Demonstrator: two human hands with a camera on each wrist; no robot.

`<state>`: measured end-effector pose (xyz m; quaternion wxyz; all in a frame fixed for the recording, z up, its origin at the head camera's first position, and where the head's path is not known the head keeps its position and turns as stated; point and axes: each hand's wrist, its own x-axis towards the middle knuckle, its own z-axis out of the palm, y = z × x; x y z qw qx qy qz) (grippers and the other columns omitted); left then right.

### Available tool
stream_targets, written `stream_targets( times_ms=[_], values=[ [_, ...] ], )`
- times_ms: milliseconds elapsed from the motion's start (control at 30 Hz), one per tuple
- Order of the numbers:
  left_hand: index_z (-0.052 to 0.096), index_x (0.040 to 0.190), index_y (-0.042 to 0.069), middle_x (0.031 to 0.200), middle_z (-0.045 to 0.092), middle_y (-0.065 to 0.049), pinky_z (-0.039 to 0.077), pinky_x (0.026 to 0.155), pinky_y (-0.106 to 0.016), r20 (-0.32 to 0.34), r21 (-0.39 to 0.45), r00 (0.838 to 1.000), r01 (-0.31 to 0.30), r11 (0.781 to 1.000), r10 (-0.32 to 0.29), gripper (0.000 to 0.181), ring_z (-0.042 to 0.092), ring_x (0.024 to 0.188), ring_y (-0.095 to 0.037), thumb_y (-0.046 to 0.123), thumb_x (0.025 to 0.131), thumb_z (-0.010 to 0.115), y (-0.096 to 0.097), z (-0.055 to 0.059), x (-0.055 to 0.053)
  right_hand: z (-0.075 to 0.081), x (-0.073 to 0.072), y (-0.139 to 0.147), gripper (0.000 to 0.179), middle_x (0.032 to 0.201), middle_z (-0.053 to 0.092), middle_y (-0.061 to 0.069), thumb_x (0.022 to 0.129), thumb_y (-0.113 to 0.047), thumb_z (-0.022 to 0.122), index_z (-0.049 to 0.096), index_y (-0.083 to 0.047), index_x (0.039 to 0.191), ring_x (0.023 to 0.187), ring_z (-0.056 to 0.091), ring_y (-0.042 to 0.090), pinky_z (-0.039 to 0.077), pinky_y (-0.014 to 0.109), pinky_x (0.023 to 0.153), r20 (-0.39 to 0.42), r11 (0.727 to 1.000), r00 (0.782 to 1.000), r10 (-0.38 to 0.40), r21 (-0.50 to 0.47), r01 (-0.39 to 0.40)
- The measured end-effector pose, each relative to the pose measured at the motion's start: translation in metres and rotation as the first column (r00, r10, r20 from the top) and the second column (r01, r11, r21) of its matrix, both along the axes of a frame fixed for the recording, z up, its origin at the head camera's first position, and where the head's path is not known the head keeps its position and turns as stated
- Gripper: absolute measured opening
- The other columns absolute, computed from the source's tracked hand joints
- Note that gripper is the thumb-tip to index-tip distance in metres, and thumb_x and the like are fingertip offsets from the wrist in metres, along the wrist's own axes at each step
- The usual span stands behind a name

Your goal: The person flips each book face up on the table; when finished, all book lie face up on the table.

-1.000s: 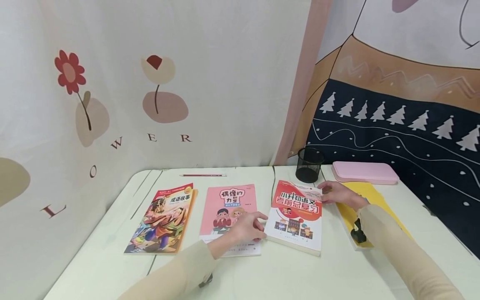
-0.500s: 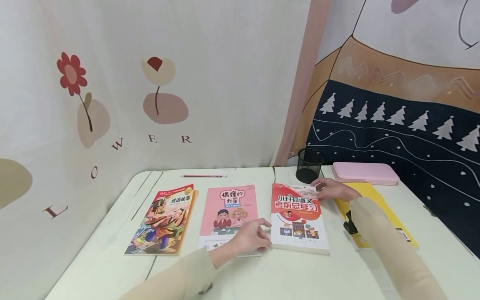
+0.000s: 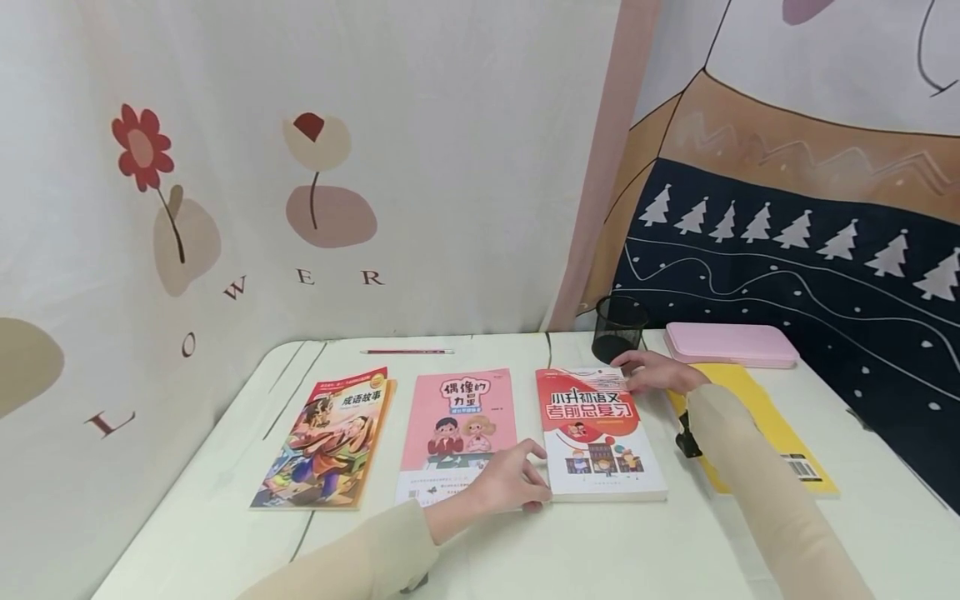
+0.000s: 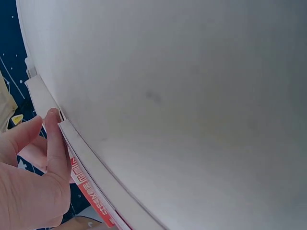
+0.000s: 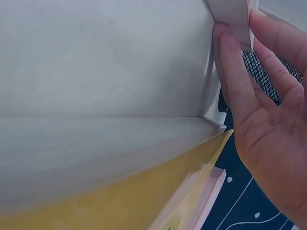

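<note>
In the head view a thick red-and-white book (image 3: 600, 450) lies on the table right of centre. My left hand (image 3: 512, 481) reaches over the lower part of a pink book (image 3: 450, 392), its fingertips at the red-and-white book's lower left edge. Up close in the left wrist view, fairly straight fingers (image 4: 56, 148) touch the book's side. My right hand (image 3: 654, 372) pinches the upper right corner of the same book. In the right wrist view its thumb and fingers (image 5: 235, 72) lie on either side of that corner.
A colourful picture-covered book (image 3: 322, 450) lies at the left, a yellow book (image 3: 750, 408) at the right, partly under the right sleeve. Along the back are a pencil (image 3: 407, 352), a black mesh pen holder (image 3: 620, 329) and a pink pencil case (image 3: 731, 344).
The red-and-white book has turned counter-clockwise, its top shifting left and its bottom right. My right hand has moved left with its corner; my left hand has slid slightly right and nearer.
</note>
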<state>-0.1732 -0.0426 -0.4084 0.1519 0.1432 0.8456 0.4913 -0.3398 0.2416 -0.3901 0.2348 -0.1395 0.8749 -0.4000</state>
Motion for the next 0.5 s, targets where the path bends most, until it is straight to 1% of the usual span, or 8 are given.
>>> stream_targets(
  times_ms=[233,400,500],
  values=[
    [0.046,0.111,0.004,0.064,0.058,0.002,0.049,0.049,-0.025,0.005,-0.013,1.0,0.003,1.0,-0.003,0.044,0.057,0.053,-0.014,0.0,0.073,0.068,0.0007,0.0017,-0.0008,0.0001,-0.0007,-0.0023,0.049,0.12,0.04,0.021,0.081,-0.016,0.063,0.042,-0.001,0.123,0.103,0.039,0.033,0.039,0.041,0.088,-0.001,1.0,1.0,0.0,-0.004,0.0],
    [0.046,0.111,0.004,0.064,0.058,0.002,0.049,0.048,-0.025,0.009,-0.019,1.0,0.001,1.0,0.0,0.044,0.057,0.052,-0.015,0.0,0.073,0.068,0.0012,0.0025,-0.0011,0.0002,0.0,-0.0017,0.05,0.119,0.04,0.021,0.08,-0.016,0.063,0.042,-0.001,0.123,0.103,0.039,0.034,0.039,0.041,0.087,-0.003,1.0,1.0,-0.009,0.006,0.009],
    [0.046,0.111,0.004,0.064,0.058,0.001,0.049,0.048,-0.025,0.022,-0.004,1.0,0.001,1.0,0.0,0.044,0.057,0.051,-0.015,0.0,0.073,0.068,0.0012,0.0027,-0.0011,-0.0005,-0.0005,0.0,0.051,0.119,0.041,0.021,0.08,-0.016,0.063,0.042,-0.001,0.124,0.103,0.039,0.033,0.04,0.039,0.086,-0.005,1.0,1.0,-0.015,0.008,0.015]
  ],
)
